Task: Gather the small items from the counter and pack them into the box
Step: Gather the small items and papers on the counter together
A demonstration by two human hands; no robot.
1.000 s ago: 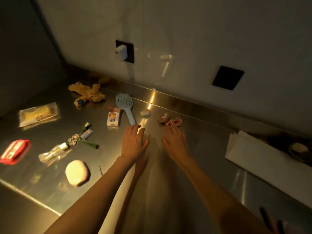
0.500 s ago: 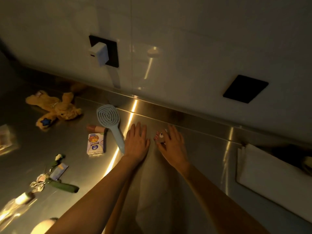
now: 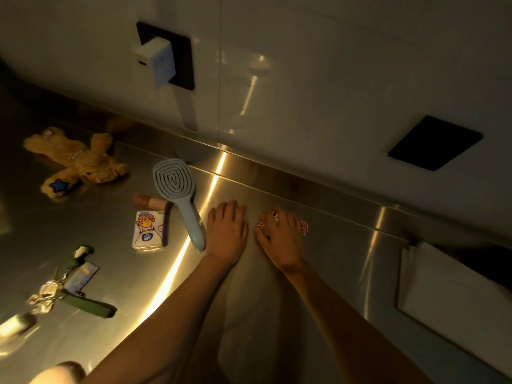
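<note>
Your left hand (image 3: 227,231) lies flat and empty on the counter (image 3: 332,261) beside the brush (image 3: 180,195). Your right hand (image 3: 279,239) covers the scrunchie (image 3: 304,228) near the back edge; the grip is hidden, and a loose one could drop it short of the box (image 3: 454,295) at the right edge.

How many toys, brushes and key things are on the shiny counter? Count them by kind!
Plush toys: 1, the yellow plush toy
Hairbrushes: 1, the blue hairbrush
Tissue packs: 1, the cartoon tissue pack
Keychains: 1, the green-strapped keychain
Total: 4
</note>
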